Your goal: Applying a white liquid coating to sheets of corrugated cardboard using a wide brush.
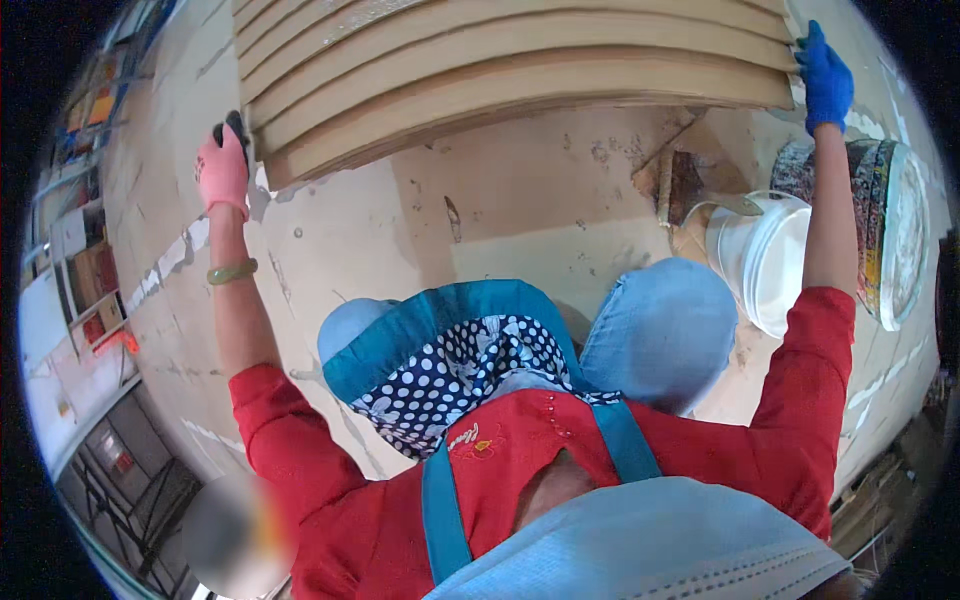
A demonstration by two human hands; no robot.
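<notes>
The step in hand looks like squaring up or steadying the stack of tan boards, which lies on the floor in front of the person's knees. The left hand, in a pink glove with dark fingertips, is at the stack's left end; the right hand, in blue knit, is at the other. Both sit against the edges — whether either is clamped on them cannot be told. Any further shift calls for even pressure from both sides, so the layers don't skew.

The boards are long, flat and matt, overlapping like steps; wood or card is hard to say. The floor is beige, scuffed and patched. Near the right forearm stand out a smooth white bucket and a paint-crusted drum.
</notes>
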